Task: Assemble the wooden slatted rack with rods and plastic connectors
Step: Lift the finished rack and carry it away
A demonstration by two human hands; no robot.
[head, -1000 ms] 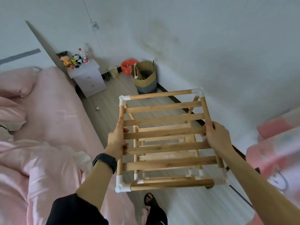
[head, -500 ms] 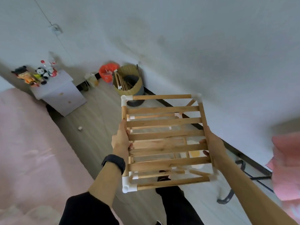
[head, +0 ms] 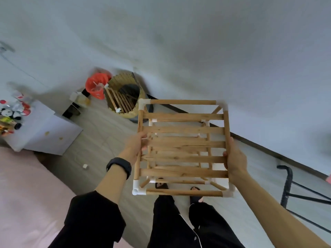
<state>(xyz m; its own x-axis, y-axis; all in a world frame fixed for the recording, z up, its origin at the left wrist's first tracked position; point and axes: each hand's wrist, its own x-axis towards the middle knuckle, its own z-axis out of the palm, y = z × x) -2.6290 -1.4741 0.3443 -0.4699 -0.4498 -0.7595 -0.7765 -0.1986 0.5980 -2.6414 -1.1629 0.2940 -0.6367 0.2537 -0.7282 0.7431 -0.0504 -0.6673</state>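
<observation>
I hold the wooden slatted rack [head: 182, 145] in the air in front of me, above the floor. It has two slatted tiers joined by rods and white plastic connectors [head: 138, 190] at the corners. My left hand [head: 135, 146] grips the left side rod about halfway along, fingers curled over it. My right hand [head: 234, 160] grips the right side rod, thumb on top. The lower tier shows through the gaps between the upper slats.
A woven basket [head: 125, 97] with another slatted wooden piece stands by the wall, an orange bag [head: 95, 86] beside it. A white nightstand [head: 44, 133] with toys is at left, a pink bed [head: 23, 203] at lower left, a black metal frame [head: 290, 185] at right.
The view has swung right and downward, away from the bed. The rack stays held in both hands and now sits over my legs and feet.
</observation>
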